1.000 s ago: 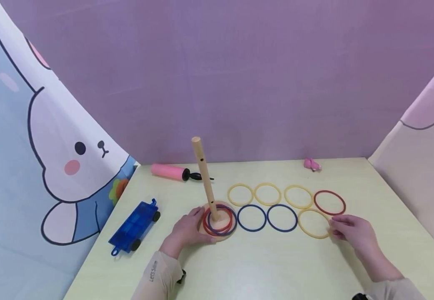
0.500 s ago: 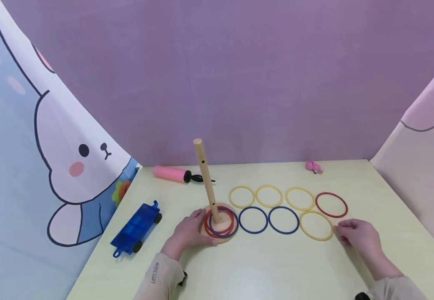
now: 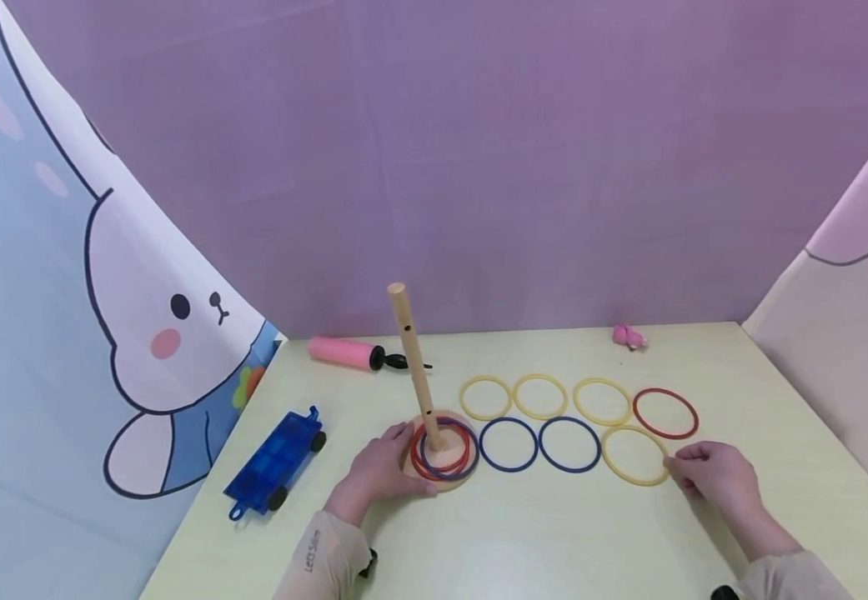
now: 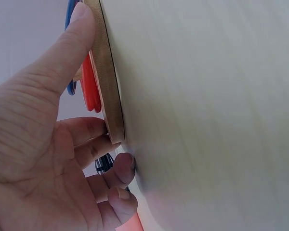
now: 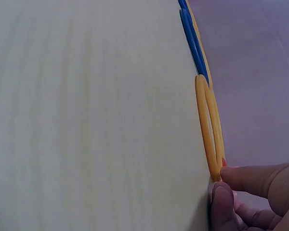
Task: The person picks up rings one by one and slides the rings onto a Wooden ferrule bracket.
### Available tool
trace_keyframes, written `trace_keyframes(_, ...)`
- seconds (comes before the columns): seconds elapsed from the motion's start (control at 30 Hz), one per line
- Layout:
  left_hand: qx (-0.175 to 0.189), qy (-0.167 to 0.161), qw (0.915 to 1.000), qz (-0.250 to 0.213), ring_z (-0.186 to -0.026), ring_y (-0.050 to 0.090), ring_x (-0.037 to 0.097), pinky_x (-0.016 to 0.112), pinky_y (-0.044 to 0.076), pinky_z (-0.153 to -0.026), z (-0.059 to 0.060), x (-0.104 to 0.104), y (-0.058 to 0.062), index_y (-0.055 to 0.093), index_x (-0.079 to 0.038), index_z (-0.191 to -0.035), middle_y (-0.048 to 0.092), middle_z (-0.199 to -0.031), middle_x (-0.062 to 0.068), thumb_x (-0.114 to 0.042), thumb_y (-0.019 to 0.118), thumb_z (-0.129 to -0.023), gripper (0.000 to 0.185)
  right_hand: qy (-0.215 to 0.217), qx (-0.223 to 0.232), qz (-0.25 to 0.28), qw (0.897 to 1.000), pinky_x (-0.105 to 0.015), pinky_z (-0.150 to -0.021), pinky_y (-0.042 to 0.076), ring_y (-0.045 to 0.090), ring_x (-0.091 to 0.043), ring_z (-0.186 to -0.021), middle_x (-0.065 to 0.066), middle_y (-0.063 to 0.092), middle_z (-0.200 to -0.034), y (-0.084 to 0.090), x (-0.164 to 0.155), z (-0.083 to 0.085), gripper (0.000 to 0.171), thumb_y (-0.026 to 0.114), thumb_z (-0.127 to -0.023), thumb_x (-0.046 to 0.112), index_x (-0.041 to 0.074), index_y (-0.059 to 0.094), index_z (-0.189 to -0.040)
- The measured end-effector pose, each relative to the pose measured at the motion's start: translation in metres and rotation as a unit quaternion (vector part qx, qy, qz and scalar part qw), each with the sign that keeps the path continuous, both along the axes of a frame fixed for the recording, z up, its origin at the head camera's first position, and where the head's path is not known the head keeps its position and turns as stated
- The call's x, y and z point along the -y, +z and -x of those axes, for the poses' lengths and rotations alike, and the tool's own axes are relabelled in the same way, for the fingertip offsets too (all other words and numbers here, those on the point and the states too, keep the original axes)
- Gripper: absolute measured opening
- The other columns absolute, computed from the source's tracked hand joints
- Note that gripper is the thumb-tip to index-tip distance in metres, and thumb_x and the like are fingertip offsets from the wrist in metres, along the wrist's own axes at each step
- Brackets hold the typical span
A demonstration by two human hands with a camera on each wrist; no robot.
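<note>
A wooden peg [image 3: 413, 367] stands tilted on a round wooden base [image 3: 444, 482], with red and blue rings [image 3: 467, 458] lying around it. My left hand [image 3: 384, 462] grips the base's left rim. In the left wrist view its thumb [image 4: 62, 62] lies over the base [image 4: 108, 82] beside a red ring [image 4: 90, 91], with the fingers curled at the edge. My right hand [image 3: 711, 475] pinches the near right edge of a yellow ring [image 3: 604, 456] that lies flat on the table. The right wrist view shows its fingertips [image 5: 250, 183] on that ring [image 5: 207, 120].
Two blue rings [image 3: 509, 471] lie between the base and the held ring. Behind them are three yellow rings [image 3: 461, 397] and a red ring [image 3: 634, 412]. A pink pump [image 3: 343, 352], a blue toy car [image 3: 276, 462] and a small pink object [image 3: 629, 337] sit further out. Curtains wall three sides.
The head view has drifted a little. My right hand has edged slightly right at the yellow ring's rim. The left hand stays on the base.
</note>
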State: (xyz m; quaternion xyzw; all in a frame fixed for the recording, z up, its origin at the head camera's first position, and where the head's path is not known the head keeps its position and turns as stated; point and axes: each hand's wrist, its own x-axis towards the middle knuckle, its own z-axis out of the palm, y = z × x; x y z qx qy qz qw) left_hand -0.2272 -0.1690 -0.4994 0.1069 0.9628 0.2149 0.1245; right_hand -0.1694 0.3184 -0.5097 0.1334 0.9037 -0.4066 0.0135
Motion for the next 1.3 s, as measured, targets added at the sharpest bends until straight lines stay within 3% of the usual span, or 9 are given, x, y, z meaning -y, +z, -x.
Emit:
trace_keyframes(0.17, 0.003, 0.002, 1.0, 0.0, -0.132, 0.041, 0.041, 0.06, 0.038, -0.102, 0.0, -0.001, 0.0, 0.034, -0.014, -0.153, 0.036, -0.153, 0.011, -0.061, 0.084, -0.062, 0.114, 0.018, 0.003, -0.029, 0.999, -0.029, -0.06, 0.04, 0.055, -0.016, -0.06, 0.002, 0.061, -0.062, 0.004, 0.003, 0.0, 0.031, 0.072, -0.088, 0.033, 0.002, 0.068, -0.083)
trace_keyframes(0.3, 0.004, 0.006, 1.0, 0.002, -0.133, 0.04, 0.04, 0.06, 0.038, -0.103, -0.001, -0.001, 0.001, 0.033, -0.015, -0.153, 0.036, -0.153, 0.01, -0.062, 0.084, -0.062, 0.114, 0.03, 0.003, -0.046, 0.999, -0.03, -0.061, 0.038, 0.053, -0.017, -0.058, 0.002, 0.058, -0.058, 0.008, 0.005, 0.0, 0.027, 0.07, -0.088, 0.028, 0.005, 0.066, -0.076)
trace_keyframes(0.53, 0.004, 0.009, 0.9999, 0.004, -0.133, 0.039, 0.04, 0.059, 0.038, -0.103, 0.0, -0.001, 0.003, 0.033, -0.016, -0.153, 0.036, -0.154, 0.01, -0.062, 0.084, -0.061, 0.115, 0.026, -0.003, -0.055, 0.998, -0.03, -0.06, 0.039, 0.055, -0.016, -0.057, 0.002, 0.062, -0.059, 0.009, 0.007, 0.002, 0.014, 0.065, -0.084, 0.015, 0.003, 0.069, -0.078)
trace_keyframes(0.8, 0.0, 0.007, 0.9999, 0.007, -0.134, 0.039, 0.039, 0.059, 0.037, -0.104, 0.001, -0.001, 0.002, 0.032, -0.017, -0.154, 0.036, -0.154, 0.009, -0.063, 0.084, -0.061, 0.116, 0.03, -0.004, -0.084, 0.996, -0.031, -0.058, 0.039, 0.053, -0.016, -0.061, 0.004, 0.062, -0.062, 0.005, 0.005, 0.004, 0.012, 0.064, -0.078, 0.016, 0.006, 0.071, -0.077)
trace_keyframes(0.93, 0.003, 0.005, 1.0, 0.002, -0.133, 0.04, 0.04, 0.059, 0.037, -0.103, 0.0, -0.001, 0.003, 0.034, -0.015, -0.153, 0.036, -0.153, 0.01, -0.061, 0.084, -0.061, 0.114, 0.032, 0.001, -0.05, 0.998, -0.029, -0.059, 0.041, 0.054, -0.015, -0.061, 0.003, 0.063, -0.064, 0.006, 0.006, 0.001, 0.012, 0.065, -0.079, 0.016, 0.005, 0.072, -0.079)
trace_keyframes(1.1, 0.002, 0.003, 1.0, 0.001, -0.133, 0.04, 0.041, 0.059, 0.037, -0.104, -0.002, -0.001, 0.004, 0.034, -0.014, -0.153, 0.037, -0.153, 0.011, -0.06, 0.084, -0.063, 0.113, 0.031, 0.001, 0.018, 0.999, -0.025, -0.056, 0.048, 0.058, -0.014, -0.061, 0.0, 0.065, -0.066, 0.01, 0.007, -0.003, 0.021, 0.066, -0.086, 0.015, -0.005, 0.071, -0.089)
trace_keyframes(1.3, 0.003, 0.003, 1.0, -0.005, -0.133, 0.04, 0.041, 0.059, 0.037, -0.104, -0.002, -0.001, 0.003, 0.034, -0.014, -0.153, 0.037, -0.153, 0.011, -0.06, 0.084, -0.063, 0.113, 0.037, -0.008, 0.119, 0.992, -0.027, -0.062, 0.057, 0.061, -0.011, -0.066, -0.005, 0.067, -0.079, 0.02, 0.014, -0.002, 0.027, 0.065, -0.091, 0.009, -0.016, 0.064, -0.1)
